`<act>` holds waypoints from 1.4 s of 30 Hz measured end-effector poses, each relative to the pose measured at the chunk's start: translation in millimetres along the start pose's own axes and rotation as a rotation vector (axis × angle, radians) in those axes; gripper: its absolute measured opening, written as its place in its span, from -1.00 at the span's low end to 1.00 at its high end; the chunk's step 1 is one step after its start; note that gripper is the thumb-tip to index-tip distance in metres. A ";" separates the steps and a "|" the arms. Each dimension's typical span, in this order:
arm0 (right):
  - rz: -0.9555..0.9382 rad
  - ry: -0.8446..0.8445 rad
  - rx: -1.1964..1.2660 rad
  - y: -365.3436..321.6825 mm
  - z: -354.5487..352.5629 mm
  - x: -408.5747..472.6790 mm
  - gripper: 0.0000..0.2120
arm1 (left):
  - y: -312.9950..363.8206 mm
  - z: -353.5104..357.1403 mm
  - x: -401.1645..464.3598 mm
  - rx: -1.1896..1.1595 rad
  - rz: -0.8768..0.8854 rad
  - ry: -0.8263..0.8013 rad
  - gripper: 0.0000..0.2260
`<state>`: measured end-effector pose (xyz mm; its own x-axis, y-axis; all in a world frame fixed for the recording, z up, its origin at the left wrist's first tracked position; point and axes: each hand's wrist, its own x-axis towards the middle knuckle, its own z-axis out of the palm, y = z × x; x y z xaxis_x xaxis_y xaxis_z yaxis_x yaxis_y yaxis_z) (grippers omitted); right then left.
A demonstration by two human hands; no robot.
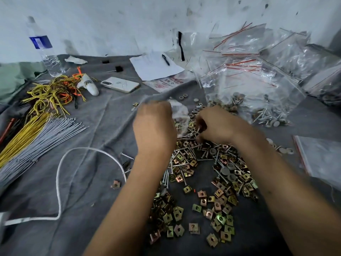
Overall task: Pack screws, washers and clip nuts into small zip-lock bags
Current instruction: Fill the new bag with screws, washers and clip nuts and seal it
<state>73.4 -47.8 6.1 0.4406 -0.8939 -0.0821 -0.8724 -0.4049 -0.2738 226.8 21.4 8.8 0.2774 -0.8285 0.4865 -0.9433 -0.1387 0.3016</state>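
My left hand [154,124] holds a small clear zip-lock bag [180,113] above a heap of hardware on the grey cloth. My right hand [215,124] is beside the bag with its fingers curled round a few screws [193,133] at the bag's side. Below both hands lies a wide heap of brass-coloured clip nuts [217,202] mixed with loose screws [181,161] and grey washers [228,169]. A large clear bag of screws with washers [258,104] lies open at the right rear.
Stacks of empty zip-lock bags [245,52] fill the back right, one more bag [321,156] lies at the right edge. On the left are cable ties [36,133], yellow wires [51,93], a white cord [60,174], a phone [120,84], a water bottle [44,47] and paper with a pen [155,65].
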 end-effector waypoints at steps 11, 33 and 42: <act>-0.089 0.291 0.368 34.0 -8.5 -10.7 -0.88 | -12.7 38.3 -13.5 -0.334 0.103 -0.072 -0.88; -0.072 0.435 0.607 -8.2 -7.1 -9.5 -0.92 | -6.9 39.4 -14.3 -0.700 -0.208 0.100 -0.84; -0.132 0.441 0.702 -18.6 -1.4 -8.9 -0.99 | -7.1 41.2 -13.8 -0.762 -0.253 0.139 -0.85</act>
<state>85.5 -32.6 13.2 0.2793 -0.9000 0.3347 -0.4208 -0.4281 -0.7998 222.2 11.5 -33.9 0.5327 -0.7399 0.4108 -0.4797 0.1359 0.8669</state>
